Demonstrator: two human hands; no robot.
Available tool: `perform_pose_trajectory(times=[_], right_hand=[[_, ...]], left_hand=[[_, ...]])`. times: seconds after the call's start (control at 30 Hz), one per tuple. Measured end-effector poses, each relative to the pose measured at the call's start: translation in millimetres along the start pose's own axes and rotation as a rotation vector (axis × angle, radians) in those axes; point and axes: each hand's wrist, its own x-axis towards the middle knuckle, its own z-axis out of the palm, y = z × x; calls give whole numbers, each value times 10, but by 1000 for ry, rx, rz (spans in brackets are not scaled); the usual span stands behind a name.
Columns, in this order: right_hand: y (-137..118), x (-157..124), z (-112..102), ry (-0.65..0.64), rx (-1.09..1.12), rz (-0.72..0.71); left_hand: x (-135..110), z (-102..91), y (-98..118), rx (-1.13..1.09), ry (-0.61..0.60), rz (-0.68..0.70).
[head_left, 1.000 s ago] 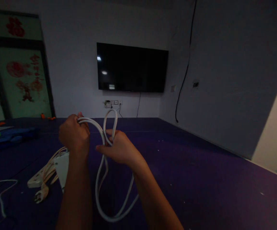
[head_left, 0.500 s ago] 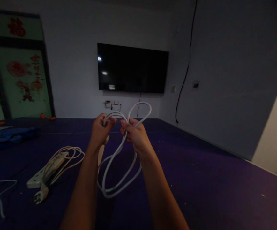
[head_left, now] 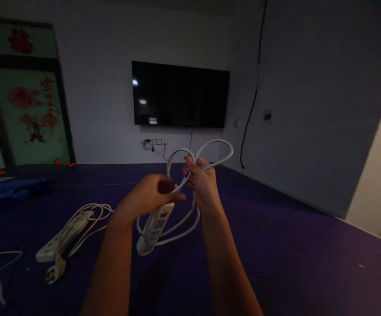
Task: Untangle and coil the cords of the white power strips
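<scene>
A white power cable point(head_left: 222, 141) is gathered in loops in front of me. My right hand point(head_left: 203, 177) pinches the bundle between thumb and fingers, with one loop sticking out above it to the right. My left hand point(head_left: 149, 195) is beside the cable on the left, thumb stretched out and fingers curved apart, the cable passing by the thumb. Below the hands a white power strip point(head_left: 160, 221) is tilted, its sockets partly covered by hanging loops of cable.
Another white power strip point(head_left: 67, 235) with its cord and plug point(head_left: 55, 270) lies on the purple surface point(head_left: 292, 245) to the left. A thin white cable point(head_left: 0, 281) is at the lower left. Blue cloth point(head_left: 19, 188) lies farther back. A television point(head_left: 180, 94) hangs on the wall.
My left hand has come off the cable loop and turned over, lower and nearer. My right hand has shifted right with the cable. The power strip below now shows its socket side.
</scene>
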Motion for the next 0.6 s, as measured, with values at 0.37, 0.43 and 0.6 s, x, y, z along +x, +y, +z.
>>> perform_pose_trajectory(times=[0.37, 0.43, 0.6], right_hand=[[97, 145, -184, 49, 65, 24], [132, 172, -223, 62, 75, 25], [307, 282, -367, 79, 123, 110]], left_hand=[[245, 204, -267, -385, -280, -113], [281, 223, -313, -533, -270, -128], [374, 282, -392, -731, -137, -185]])
